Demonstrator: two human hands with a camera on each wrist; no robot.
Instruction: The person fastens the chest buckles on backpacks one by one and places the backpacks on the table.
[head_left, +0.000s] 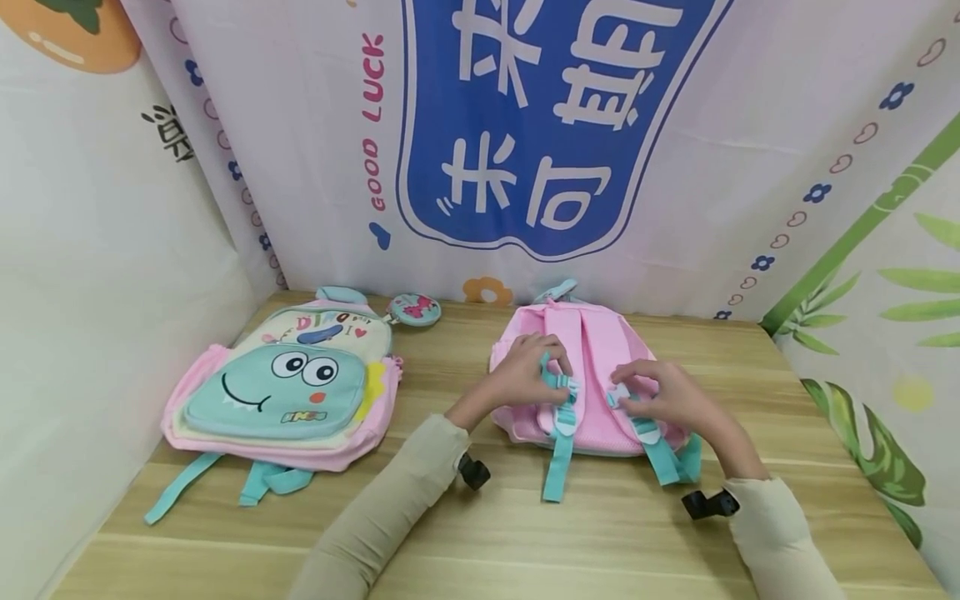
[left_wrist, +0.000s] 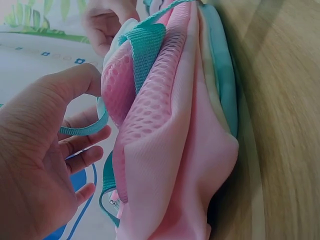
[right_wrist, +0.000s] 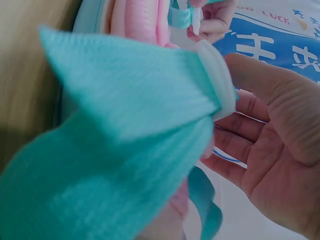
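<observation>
A pink child's backpack lies on the table with its shoulder straps facing up and teal webbing trailing off its near end. My left hand pinches a white buckle piece on a teal strap over the left shoulder strap. In the right wrist view, those left fingertips show around the white piece. Over the other shoulder strap, my right hand pinches a second pale buckle piece. The two pieces are apart. A teal webbing loop crosses the left hand's fingers. Webbing hides part of the right grip.
Left of the pink pack, a second backpack with a teal cartoon face lies front up, its round charm beside its top. The wooden table ends against printed cloth walls at the back and sides.
</observation>
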